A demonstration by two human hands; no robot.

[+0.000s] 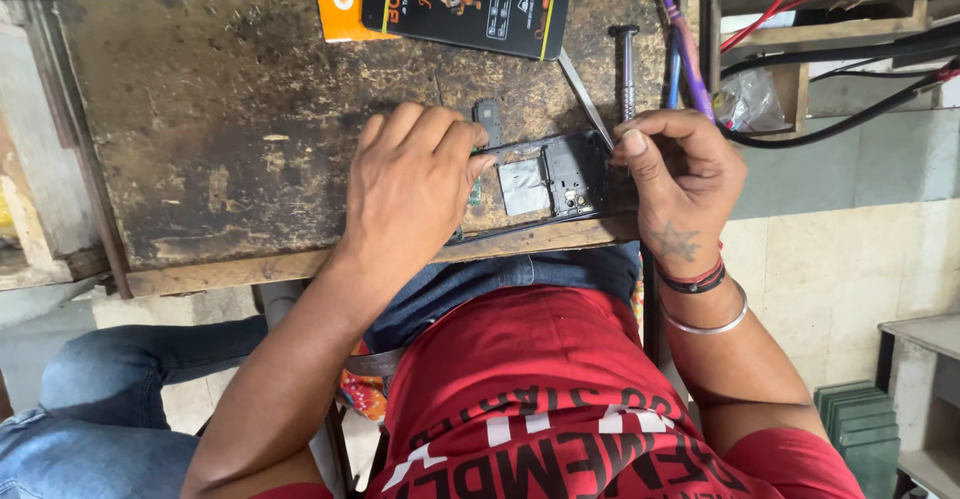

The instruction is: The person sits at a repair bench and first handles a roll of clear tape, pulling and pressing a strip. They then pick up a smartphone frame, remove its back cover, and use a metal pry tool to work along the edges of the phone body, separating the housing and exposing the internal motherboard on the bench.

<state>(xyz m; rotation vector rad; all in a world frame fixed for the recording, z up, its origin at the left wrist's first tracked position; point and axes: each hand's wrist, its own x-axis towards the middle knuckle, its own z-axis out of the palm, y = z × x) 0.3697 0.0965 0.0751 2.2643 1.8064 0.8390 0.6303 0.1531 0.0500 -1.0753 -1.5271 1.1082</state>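
Soft, even daylight fills the scene, moderately bright, with no hard glare. The dark stained bench (230, 129) soaks up light and reads dim beyond the left hand (415, 189). A faint shadow lies under that hand's palm. The right hand (680, 179) is crisp, its skin evenly lit. Toward the edges the lines bow slightly and detail softens.

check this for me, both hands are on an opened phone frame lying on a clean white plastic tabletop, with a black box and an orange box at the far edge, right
Not quite. In the head view the worn, stained dark wooden bench top is what carries the opened dark phone frame, not clean white plastic. The rest stands: left hand and right hand are on the frame, with the black printed box and orange box at the far edge.
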